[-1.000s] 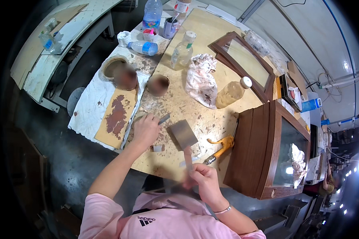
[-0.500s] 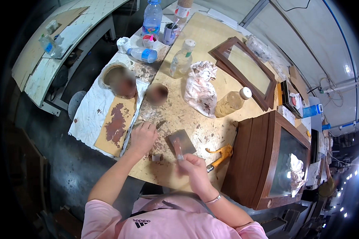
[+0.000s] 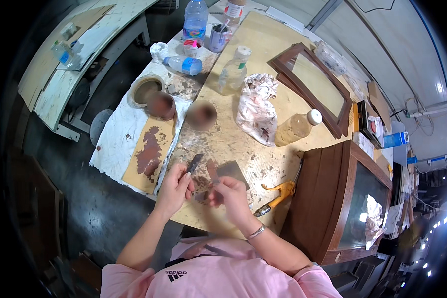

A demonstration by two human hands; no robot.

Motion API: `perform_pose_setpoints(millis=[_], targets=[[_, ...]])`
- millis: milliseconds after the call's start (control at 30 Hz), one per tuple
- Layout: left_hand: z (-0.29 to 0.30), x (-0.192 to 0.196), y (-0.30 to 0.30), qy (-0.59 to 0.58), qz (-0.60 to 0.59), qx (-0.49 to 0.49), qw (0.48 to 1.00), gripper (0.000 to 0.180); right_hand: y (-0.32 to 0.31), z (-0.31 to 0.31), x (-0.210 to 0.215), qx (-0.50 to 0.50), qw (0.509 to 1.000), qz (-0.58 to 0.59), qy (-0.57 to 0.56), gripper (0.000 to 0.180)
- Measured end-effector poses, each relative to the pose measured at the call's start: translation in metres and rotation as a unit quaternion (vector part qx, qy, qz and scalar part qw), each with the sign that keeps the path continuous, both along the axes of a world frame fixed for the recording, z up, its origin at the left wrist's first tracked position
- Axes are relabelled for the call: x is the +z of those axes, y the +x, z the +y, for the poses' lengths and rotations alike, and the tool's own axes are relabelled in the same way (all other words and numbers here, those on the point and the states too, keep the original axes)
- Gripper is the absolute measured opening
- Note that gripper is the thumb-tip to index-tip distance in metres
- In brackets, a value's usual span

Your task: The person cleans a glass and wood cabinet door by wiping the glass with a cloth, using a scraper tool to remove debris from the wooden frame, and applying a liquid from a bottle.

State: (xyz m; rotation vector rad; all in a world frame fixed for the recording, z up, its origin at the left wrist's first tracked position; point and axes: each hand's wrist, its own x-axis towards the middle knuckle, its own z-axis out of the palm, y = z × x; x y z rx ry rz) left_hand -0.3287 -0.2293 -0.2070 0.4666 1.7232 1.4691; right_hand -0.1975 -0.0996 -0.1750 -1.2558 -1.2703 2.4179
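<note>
My left hand (image 3: 171,192) is closed around a short dark flat blade (image 3: 196,162), which points up and away. Close beside it, my right hand (image 3: 233,197) pinches a thin flat strip (image 3: 212,170) with a reddish-brown coating at its far end. The two tools are apart, with their tips near each other. A square grey metal plate (image 3: 237,173) lies on the table, partly behind my right fingers. Left of my hands, a tan board (image 3: 160,133) carries a reddish-brown paste (image 3: 149,154) and rests on a white cloth (image 3: 109,154).
Round tubs (image 3: 147,90) and a small cup (image 3: 201,115) stand beyond my left hand. A crumpled stained rag (image 3: 255,111) and bottles (image 3: 298,128) lie or stand farther right. An orange spray gun (image 3: 278,194) sits beside a brown wooden cabinet (image 3: 318,198). Framed panels (image 3: 308,84) lie behind.
My left hand has raised the dark blade off the tabletop and turned it upward. My right hand has moved left and slightly away from me with the strip, bringing both hands closer together.
</note>
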Motion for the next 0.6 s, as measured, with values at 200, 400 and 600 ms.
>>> perform_pose_setpoints(millis=[200,400,600], targets=[[-0.016,-0.012,0.000,0.013,-0.029,0.013,0.999,0.010,-0.011,-0.007,-0.007,0.050,0.999,-0.003,0.000,0.014],[-0.030,-0.015,0.002,-0.027,0.304,0.002,0.952,0.009,-0.027,-0.017,-0.005,0.065,0.998,-0.018,-0.006,0.012],[-0.034,-0.009,-0.005,-0.035,0.546,0.007,0.837,0.014,-0.040,-0.028,-0.012,0.091,0.995,-0.004,0.028,0.021]])
